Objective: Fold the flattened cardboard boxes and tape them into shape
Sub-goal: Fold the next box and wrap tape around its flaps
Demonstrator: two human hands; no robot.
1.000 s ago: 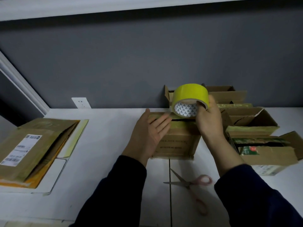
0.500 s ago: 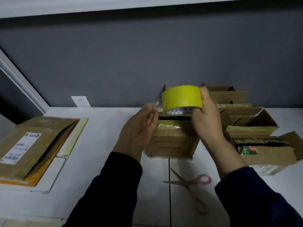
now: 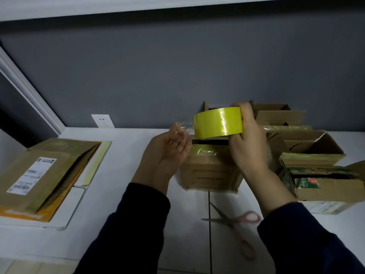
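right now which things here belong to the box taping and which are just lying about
In the job: yellow tape roll in the right hand; its loose end pinched by the left hand; box beneath; scissors; flattened boxes, left.
Lying about: wall socket; folded boxes, right.

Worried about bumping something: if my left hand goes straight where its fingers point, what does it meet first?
Likely the tape roll in the right hand, just beyond the left hand; depth unclear.

Tape roll and right hand hide most of the box top. Left hand fingertips blurred, grip unclear. Shipping label text unreadable.
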